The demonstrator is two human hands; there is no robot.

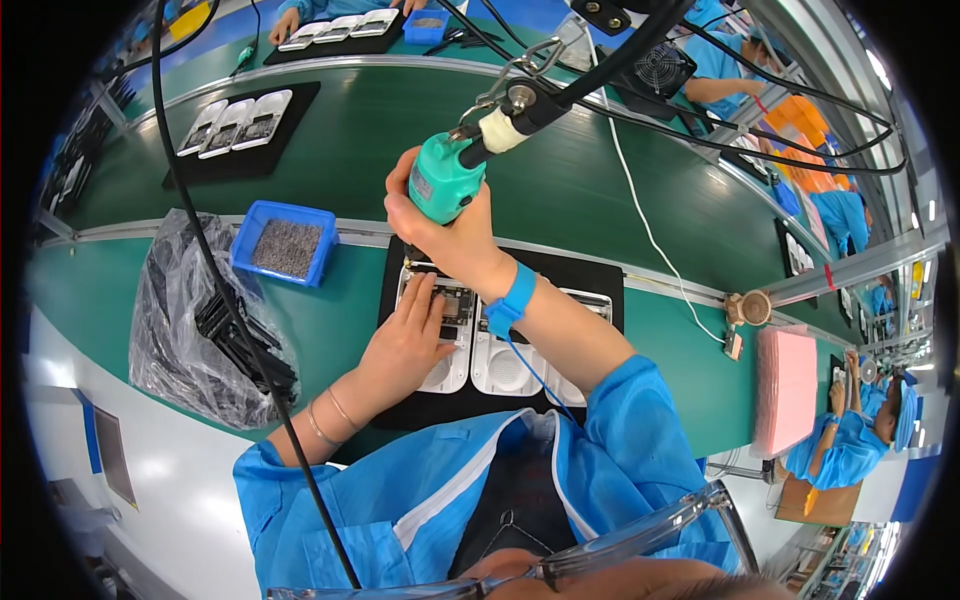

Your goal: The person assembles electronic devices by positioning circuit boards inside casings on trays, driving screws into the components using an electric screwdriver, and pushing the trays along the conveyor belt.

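My right hand [450,235] is wrapped round a green electric screwdriver [440,180] that hangs from a black arm. The tool's tip points down toward the upper left corner of a white housing [456,372] and is mostly hidden by my hand. My left hand [402,345] lies with fingers stretched out on the dark circuit board [456,303] in that housing, holding nothing. Two more white housings, one of them the middle housing [506,366], sit to its right on a black mat [608,258]. My right forearm partly covers them.
A blue bin [330,238] of small screws and a clear plastic bag [170,330] with black strips lie left. Pink sheets [787,390] are stacked right. Beyond runs a green conveyor [370,130] carrying more housings [232,128]. A blue wrist-strap cord and hanging cables cross the view.
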